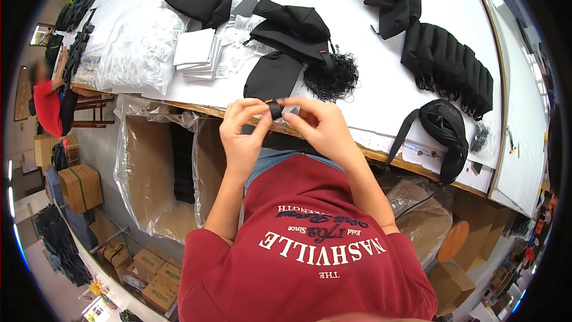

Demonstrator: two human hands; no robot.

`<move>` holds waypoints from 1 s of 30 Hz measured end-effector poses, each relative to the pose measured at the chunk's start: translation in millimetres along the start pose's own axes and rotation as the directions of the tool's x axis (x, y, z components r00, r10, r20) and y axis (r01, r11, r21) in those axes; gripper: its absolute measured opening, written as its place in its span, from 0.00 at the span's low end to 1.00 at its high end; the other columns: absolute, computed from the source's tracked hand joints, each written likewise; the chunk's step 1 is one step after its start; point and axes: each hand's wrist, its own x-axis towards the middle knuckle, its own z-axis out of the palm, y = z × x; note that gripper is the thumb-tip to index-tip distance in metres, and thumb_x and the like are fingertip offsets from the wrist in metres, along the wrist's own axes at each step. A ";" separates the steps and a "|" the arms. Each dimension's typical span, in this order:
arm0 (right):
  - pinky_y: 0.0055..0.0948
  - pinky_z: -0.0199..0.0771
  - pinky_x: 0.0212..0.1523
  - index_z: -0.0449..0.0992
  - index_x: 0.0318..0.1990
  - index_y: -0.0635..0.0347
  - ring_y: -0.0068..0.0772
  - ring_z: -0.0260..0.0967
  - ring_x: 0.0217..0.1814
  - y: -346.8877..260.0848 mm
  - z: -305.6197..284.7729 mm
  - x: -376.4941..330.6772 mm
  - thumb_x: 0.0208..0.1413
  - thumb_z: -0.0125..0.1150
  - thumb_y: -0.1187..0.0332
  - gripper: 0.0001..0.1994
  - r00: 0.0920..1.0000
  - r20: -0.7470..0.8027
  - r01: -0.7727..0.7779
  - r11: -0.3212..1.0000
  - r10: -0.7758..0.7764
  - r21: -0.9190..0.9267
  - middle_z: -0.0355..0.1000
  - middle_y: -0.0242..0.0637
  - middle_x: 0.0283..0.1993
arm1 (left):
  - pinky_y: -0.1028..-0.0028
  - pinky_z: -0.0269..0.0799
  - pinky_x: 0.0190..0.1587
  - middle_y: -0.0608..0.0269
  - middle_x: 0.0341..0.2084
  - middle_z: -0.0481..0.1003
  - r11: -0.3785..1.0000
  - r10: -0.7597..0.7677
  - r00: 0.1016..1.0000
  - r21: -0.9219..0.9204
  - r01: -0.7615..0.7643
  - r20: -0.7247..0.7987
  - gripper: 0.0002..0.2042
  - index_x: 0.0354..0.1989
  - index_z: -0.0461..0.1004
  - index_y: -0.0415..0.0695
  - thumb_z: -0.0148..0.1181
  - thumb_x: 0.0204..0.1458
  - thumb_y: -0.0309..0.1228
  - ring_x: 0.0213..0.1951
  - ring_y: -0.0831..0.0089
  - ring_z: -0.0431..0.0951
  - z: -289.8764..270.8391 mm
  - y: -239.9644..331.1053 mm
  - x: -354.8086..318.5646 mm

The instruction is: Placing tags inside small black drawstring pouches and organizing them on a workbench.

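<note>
Close to the table's front edge, my left hand (243, 128) and my right hand (322, 124) pinch a short black strap (274, 109) between thumbs and forefingers. A bit of orange shows at its upper end. Beside my right fingertips is a small pale piece (291, 110), partly covered, which I cannot make out. A flat black fabric piece (271, 76) lies just beyond my hands. Farther back rests a black fabric bag (292, 27) with an orange tab, and a tangle of black cords (333, 77) sits at its right.
White cards (196, 50) are stacked left of the bag, next to a clear plastic bag of labels (140, 48). Black pouches (450, 62) stand in a row at the right, near a black strapped bag (443, 128). A plastic-lined carton (152, 167) stands below the edge. A person in red (47, 104) is far left.
</note>
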 end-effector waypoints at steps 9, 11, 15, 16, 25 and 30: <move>0.17 0.65 0.33 0.69 0.36 0.63 0.18 0.65 0.30 -5.9 -31.1 -8.7 0.54 0.56 0.75 0.04 0.998 -0.054 0.023 0.727 0.019 0.686 0.71 0.35 0.31 | 0.86 0.57 0.25 0.71 0.18 0.71 0.677 -0.335 0.912 -0.612 0.409 0.239 0.04 0.35 0.75 0.35 0.58 0.51 0.22 0.21 0.88 0.65 -9.3 30.2 4.6; 0.18 0.66 0.34 0.69 0.37 0.62 0.19 0.67 0.33 -12.3 -34.3 -10.2 0.56 0.55 0.75 0.04 1.000 -0.020 0.002 0.703 0.017 0.711 0.71 0.35 0.32 | 0.87 0.56 0.25 0.73 0.17 0.69 0.711 -0.315 0.918 -0.581 0.396 0.241 0.04 0.34 0.76 0.35 0.59 0.50 0.22 0.21 0.89 0.63 -6.1 36.8 5.0; 0.14 0.62 0.26 0.66 0.41 0.61 0.17 0.68 0.31 -15.2 -30.5 -13.9 0.59 0.52 0.74 0.05 1.000 0.009 -0.027 0.681 0.030 0.732 0.71 0.35 0.31 | 0.86 0.46 0.21 0.79 0.15 0.61 0.803 -0.247 0.934 -0.486 0.346 0.256 0.03 0.32 0.77 0.37 0.61 0.49 0.21 0.19 0.92 0.54 1.0 37.0 4.9; 0.14 0.62 0.26 0.66 0.41 0.61 0.17 0.68 0.31 -16.1 -28.1 -15.3 0.59 0.52 0.74 0.05 1.000 0.009 -0.027 0.682 0.030 0.731 0.71 0.35 0.31 | 0.86 0.44 0.20 0.80 0.15 0.60 0.833 -0.241 0.926 -0.427 0.351 0.290 0.03 0.32 0.77 0.38 0.61 0.49 0.21 0.18 0.92 0.52 1.1 37.4 4.2; 0.14 0.61 0.27 0.64 0.42 0.59 0.16 0.63 0.29 -14.3 -23.5 -17.3 0.60 0.51 0.73 0.05 1.000 0.011 0.010 0.648 -0.028 0.761 0.68 0.32 0.29 | 0.85 0.42 0.20 0.80 0.14 0.57 0.821 -0.247 0.905 -0.422 0.385 0.346 0.02 0.27 0.73 0.40 0.60 0.48 0.21 0.18 0.92 0.50 5.3 44.2 4.4; 0.17 0.62 0.31 0.64 0.41 0.60 0.17 0.63 0.31 -10.5 -19.3 -20.5 0.58 0.53 0.74 0.06 1.000 0.005 0.014 0.707 -0.024 0.707 0.66 0.29 0.29 | 0.86 0.44 0.20 0.80 0.15 0.59 0.784 -0.237 0.883 -0.456 0.421 0.406 0.02 0.27 0.72 0.40 0.59 0.49 0.22 0.19 0.92 0.51 3.7 46.1 6.0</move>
